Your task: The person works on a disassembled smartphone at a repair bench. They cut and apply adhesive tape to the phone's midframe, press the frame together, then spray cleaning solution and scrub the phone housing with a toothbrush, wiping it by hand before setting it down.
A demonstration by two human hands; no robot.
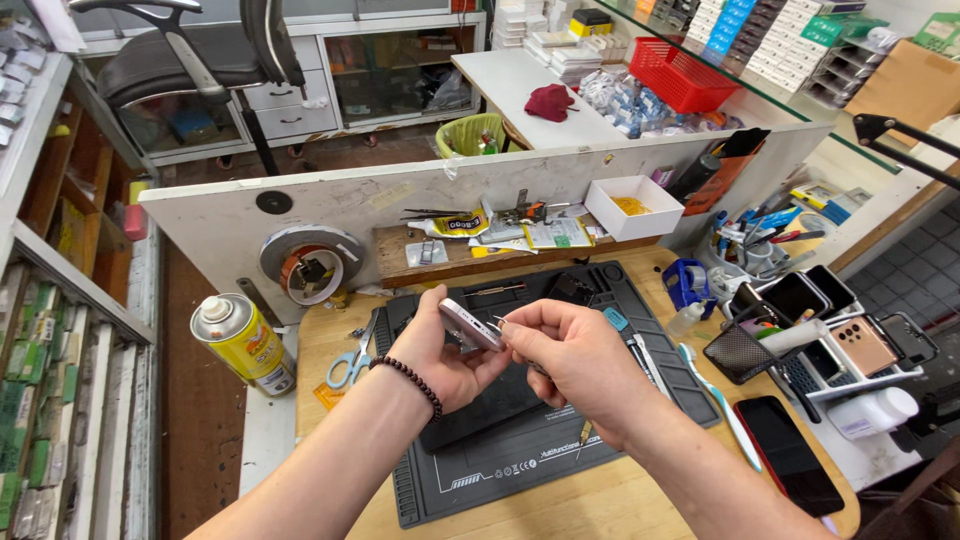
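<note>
From the head camera, much of the phone (470, 325) is hidden; only its pale back and one edge show between the two hands, and its screen side cannot be seen. The left hand (440, 355) cups it from below with thumb and fingers closed round its lower end; the right hand (575, 360) pinches a thin metal tool (500, 322) against the phone's upper right end, and the tool's tip is too small to make out; both hands are clenched, each grasping its thing. A dark device on the mat (530, 440) lies mostly covered by the wrists. The phone is held in the air above the middle of the mat, well clear of it; its long axis runs from upper left down to lower right, tilted, the back facing up and toward the camera.

Packages: a yellow spray can (245, 343) with a white cap stands off the bench's left edge; a white open box (633, 205) sits on the back ledge toward the right; a yellow-labelled glue tube (455, 226) lies on the ledge near its middle; a red basket (683, 72) sits on the far counter, with rows of blue and white boxes on the shelf above it, cut off by the frame; a white tub (872, 412) lies at the bench's right edge, beside a rack of phones (835, 330); scissors (352, 362) lie at the mat's left edge.
</note>
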